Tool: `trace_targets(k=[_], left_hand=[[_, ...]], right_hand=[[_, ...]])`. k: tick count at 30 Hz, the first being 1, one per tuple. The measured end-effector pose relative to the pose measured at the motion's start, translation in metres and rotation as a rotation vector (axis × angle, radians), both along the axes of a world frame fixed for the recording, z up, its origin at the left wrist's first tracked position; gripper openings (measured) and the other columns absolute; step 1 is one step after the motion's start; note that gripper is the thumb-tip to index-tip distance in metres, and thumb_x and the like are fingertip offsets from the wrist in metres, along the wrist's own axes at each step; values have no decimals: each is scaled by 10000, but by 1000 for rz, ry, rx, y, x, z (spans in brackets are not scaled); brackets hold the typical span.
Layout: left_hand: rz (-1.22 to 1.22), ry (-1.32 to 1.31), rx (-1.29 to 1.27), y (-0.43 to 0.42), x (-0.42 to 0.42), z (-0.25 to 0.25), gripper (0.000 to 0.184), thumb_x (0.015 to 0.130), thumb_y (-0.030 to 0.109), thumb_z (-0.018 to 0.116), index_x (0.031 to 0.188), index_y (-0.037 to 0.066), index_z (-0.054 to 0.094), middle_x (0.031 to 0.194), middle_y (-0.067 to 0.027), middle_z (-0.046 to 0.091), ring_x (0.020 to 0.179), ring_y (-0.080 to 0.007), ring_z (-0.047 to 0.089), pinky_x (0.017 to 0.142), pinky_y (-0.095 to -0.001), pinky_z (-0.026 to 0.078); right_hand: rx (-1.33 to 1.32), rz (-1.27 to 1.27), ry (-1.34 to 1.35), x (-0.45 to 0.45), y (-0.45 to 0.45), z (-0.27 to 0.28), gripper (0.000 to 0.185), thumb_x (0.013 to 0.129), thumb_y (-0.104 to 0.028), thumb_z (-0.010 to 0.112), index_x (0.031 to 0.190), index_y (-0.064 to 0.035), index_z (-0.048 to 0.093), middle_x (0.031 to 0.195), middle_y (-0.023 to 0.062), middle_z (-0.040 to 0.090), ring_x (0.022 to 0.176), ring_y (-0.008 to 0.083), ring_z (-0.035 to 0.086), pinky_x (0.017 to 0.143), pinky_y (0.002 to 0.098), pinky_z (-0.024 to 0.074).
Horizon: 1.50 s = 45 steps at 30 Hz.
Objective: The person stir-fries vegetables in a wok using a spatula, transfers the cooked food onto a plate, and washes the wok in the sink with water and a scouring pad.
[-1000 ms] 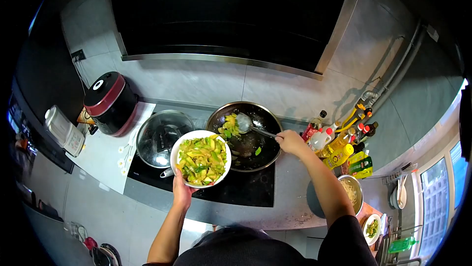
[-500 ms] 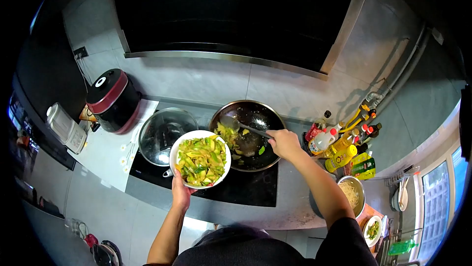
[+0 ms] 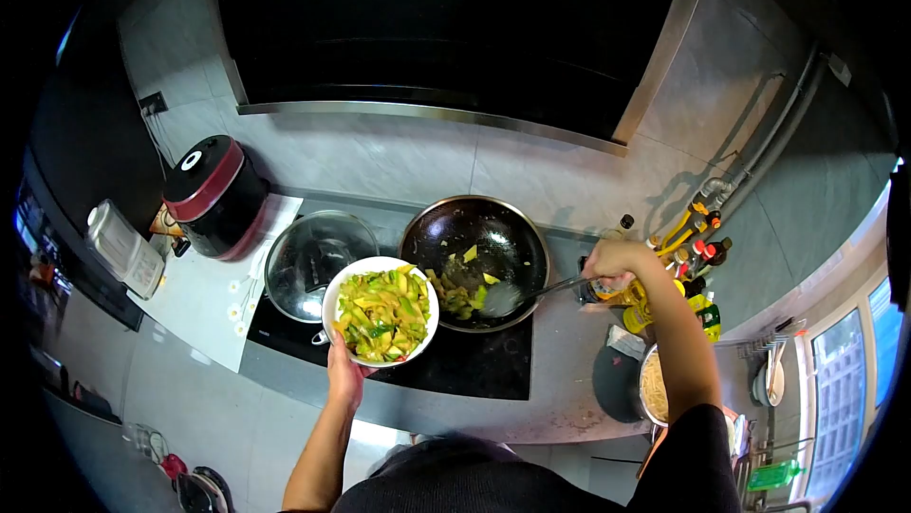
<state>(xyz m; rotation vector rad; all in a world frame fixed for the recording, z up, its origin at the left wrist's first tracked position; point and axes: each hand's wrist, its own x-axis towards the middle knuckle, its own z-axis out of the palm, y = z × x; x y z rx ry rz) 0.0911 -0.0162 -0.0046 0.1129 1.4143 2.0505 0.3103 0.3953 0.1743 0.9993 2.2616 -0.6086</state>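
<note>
My left hand [image 3: 347, 373] grips a white bowl [image 3: 429, 331] from below, at its near left rim. Chopped green vegetables [image 3: 384, 312] fill the bowl, which hangs over the hob [image 3: 474, 371] just left of the wok. My right hand [image 3: 615, 264] is closed around the handle of a spatula [image 3: 512, 298]. Its blurred blade is inside the black wok [image 3: 484, 228], low on the right side. Some vegetable pieces [image 3: 457, 299] lie in the wok beside the blade.
A pan with a glass lid [image 3: 318, 252] sits left of the wok. Further left are a rice cooker [image 3: 218, 195] and a white appliance [image 3: 126, 245]. Several bottles [image 3: 702, 252] crowd the right, partly behind my arm. A metal bowl of pale strips [image 3: 653, 390] stands near my right forearm.
My right hand has moved right and a little toward the bottles. The spatula blade went from the wok's left side to its lower right. My left hand and the bowl barely moved.
</note>
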Motion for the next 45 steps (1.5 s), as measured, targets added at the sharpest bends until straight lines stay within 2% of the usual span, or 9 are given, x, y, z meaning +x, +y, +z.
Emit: trace_targets(k=[5,7,13,20,26,32,35,43,45], left_hand=[[28,-15,-17,-3,1,-3,660,971,583,346,1362,51,337,1242,-148,568,948,-230,674,632,-326,597],[26,2,-18,-6,1,-4,658,971,585,343,1357,51,344,1239,-148,570,948,-228,675,633,-325,597],[-2,19,-30,-5,2,4,677,969,594,335,1371,49,336,1250,-145,565,969,-225,669,648,-324,598],[-41,15,4,3,1,9,665,973,593,319,1361,53,348,1248,-140,570,985,-222,665,685,-325,596],[-117,-23,3,22,-10,-4,650,973,597,314,1323,54,384,1182,-122,604,952,-201,668,653,-294,582],[-161,-58,48,38,-18,-8,669,963,620,307,1324,64,395,1195,-114,602,951,-193,666,649,-291,574],[-192,-39,78,44,-18,-10,677,961,626,306,1335,68,396,1212,-111,596,956,-196,665,659,-295,574],[-191,-4,14,37,-19,-7,680,964,623,304,1384,92,364,1265,-107,572,1043,-219,638,740,-334,557],[-190,34,-6,31,-18,-9,676,966,620,304,1383,91,363,1261,-108,574,1042,-218,638,739,-335,555]], right_hand=[[-351,-292,217,-23,-35,-69,268,900,-320,614,1070,-121,677,643,-29,564,397,57,370,339,244,278],[-472,-364,391,-25,-35,-133,310,924,-328,599,1150,-122,649,666,-25,556,424,58,373,362,239,285],[-463,-528,711,-37,-74,-167,361,951,-272,568,1251,-74,604,720,37,583,506,92,468,422,261,360],[-235,-356,898,5,-70,-143,354,939,-240,581,1202,-5,613,688,19,602,612,95,537,586,258,439],[-111,-132,1008,37,-117,-45,305,932,-185,582,1198,-41,627,682,18,565,628,89,466,599,264,424],[386,122,1021,44,-172,-39,309,883,-183,632,1180,-101,647,863,145,680,645,288,645,620,372,496],[549,122,925,42,-180,-27,339,864,-123,635,1198,-66,626,973,201,670,841,331,685,717,380,523],[200,-104,804,56,-102,-10,282,873,-195,605,1099,-39,673,899,188,688,747,328,668,707,380,518],[258,34,658,48,-71,-13,281,865,-248,585,940,-2,699,802,188,680,726,325,662,690,404,511]])
